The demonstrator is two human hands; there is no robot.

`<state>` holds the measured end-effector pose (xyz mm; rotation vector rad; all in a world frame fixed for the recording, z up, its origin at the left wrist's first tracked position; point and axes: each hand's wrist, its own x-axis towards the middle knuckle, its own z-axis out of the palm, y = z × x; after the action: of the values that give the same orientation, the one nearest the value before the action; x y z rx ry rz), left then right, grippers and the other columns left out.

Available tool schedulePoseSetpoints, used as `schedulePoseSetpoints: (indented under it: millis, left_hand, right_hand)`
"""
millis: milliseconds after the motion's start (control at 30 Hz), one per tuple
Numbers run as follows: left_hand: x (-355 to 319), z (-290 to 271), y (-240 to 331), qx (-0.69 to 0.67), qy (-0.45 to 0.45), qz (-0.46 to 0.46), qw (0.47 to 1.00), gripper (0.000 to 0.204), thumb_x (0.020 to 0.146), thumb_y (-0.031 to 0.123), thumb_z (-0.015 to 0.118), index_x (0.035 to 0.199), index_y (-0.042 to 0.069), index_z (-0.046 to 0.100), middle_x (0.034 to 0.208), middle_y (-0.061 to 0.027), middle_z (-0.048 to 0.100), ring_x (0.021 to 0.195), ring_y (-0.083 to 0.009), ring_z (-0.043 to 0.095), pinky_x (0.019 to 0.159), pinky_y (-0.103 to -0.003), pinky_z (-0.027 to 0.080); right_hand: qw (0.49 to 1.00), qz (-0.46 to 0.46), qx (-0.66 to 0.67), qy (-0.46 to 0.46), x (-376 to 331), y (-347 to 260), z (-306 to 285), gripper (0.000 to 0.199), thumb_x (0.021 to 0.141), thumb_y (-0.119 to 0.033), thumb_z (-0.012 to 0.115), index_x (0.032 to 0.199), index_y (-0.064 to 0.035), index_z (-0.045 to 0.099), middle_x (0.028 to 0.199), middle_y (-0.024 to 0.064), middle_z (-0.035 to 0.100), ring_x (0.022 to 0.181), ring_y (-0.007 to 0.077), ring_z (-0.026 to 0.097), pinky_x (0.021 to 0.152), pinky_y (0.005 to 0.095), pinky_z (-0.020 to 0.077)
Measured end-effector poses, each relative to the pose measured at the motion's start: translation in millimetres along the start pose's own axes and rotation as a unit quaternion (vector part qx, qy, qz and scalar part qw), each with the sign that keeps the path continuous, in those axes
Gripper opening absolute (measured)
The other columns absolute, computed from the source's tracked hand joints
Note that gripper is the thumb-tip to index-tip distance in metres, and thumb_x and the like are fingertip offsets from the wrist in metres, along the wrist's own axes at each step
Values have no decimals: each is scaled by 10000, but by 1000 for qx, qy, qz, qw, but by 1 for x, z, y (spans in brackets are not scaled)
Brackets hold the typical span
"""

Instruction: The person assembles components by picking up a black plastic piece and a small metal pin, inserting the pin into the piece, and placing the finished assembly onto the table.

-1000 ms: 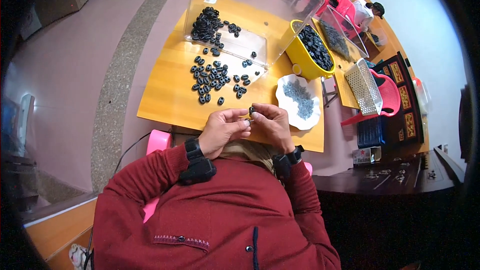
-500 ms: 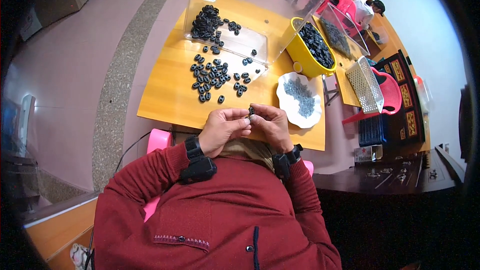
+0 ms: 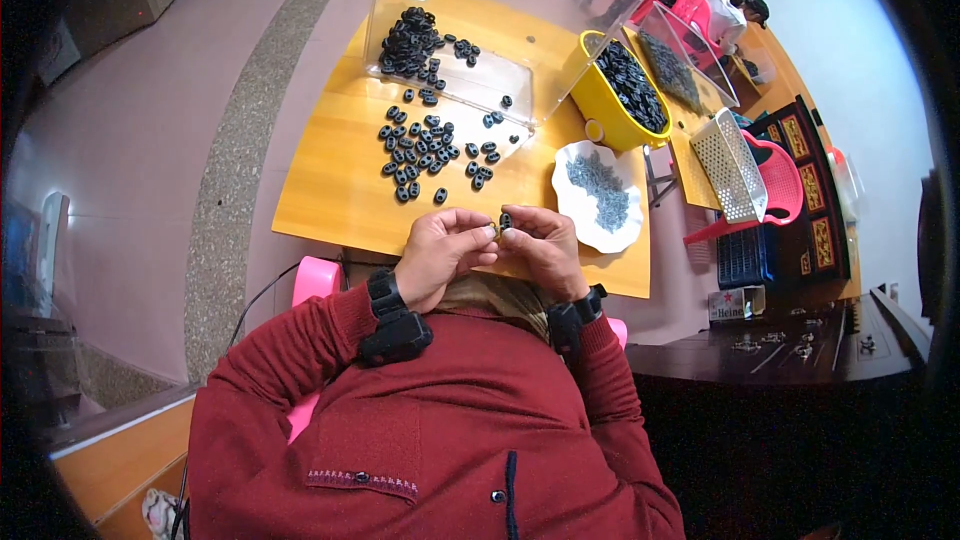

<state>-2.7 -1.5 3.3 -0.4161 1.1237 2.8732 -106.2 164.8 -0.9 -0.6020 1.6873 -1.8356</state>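
Room: pinkish floor [image 3: 140,190] with a speckled grey strip [image 3: 235,190], well left of the white dish [image 3: 612,240]; person [image 3: 722,20] in white top and dark cap, far beyond the dish to the right.
Surface: yellow-brown wooden bench [image 3: 330,195], running under the dish.
Right hand [image 3: 545,250]: just left of the dish, on its near side; thumb and fingers pinched on the black piece [image 3: 506,221].
Left hand [image 3: 445,252]: farther left of the dish, thumb and forefinger tips brought together right beside the black piece; whether they grip anything, cannot tell. Hands close together.
Dish contents: heap of small translucent grey bits [image 3: 600,190].
Loose black pieces [image 3: 421,148]: scattered left of the dish, rounded, some showing two holes; dense black pile [image 3: 408,43] farther off.
Yellow tub [image 3: 597,108]: just beyond the dish, full of black parts [image 3: 632,90].
Clear bin [image 3: 490,0]: beyond the dish, to the left.
Perforated basket [image 3: 728,172]: right of the dish, pale, tilted, near a pink chair [image 3: 785,185].
Wrists: black strapped devices [image 3: 395,336] on both, nearer the body than the dish.
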Motion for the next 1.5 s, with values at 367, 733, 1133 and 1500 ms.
schedulePoseSetpoints:
  millis: [367, 733, 1133, 1500]
  left_hand:
    - [-2, 2, 1, 6, 16, 7, 1000, 164, 872, 42, 622, 1011, -29, 570, 892, -86, 640, 762, -134, 638, 692, -246, 562]
    - [0, 0, -2, 29, 5, -2, 1000, 194, 876, 48, 617, 1044, -42, 577, 922, -84, 634, 787, -127, 631, 705, -243, 551]
    - [0, -2, -2, 44, -19, -6, 999, 185, 873, 51, 629, 1032, -43, 611, 922, -75, 653, 775, -114, 636, 689, -229, 551]
    - [-2, 1, 2, 43, -19, -23, 999, 169, 868, 59, 646, 1005, -36, 615, 876, -69, 650, 741, -119, 638, 678, -222, 552]
  right_hand:
    - [999, 16, 48, -15, -3, 0, -3, 296, 840, 20, 645, 1133, 39, 607, 974, 119, 676, 812, 152, 663, 718, 270, 564]
    - [999, 10, 21, -41, -4, -3, 0, 301, 835, 30, 647, 1133, 37, 607, 966, 127, 675, 813, 166, 665, 719, 277, 566]
    - [991, 72, 103, -53, -8, -15, 5, 294, 841, 37, 634, 1134, 26, 608, 991, 139, 674, 824, 184, 670, 736, 305, 579]
    - [992, 73, 82, -58, -8, -8, -2, 296, 844, 39, 627, 1139, 29, 597, 1001, 144, 667, 838, 205, 675, 750, 325, 588]
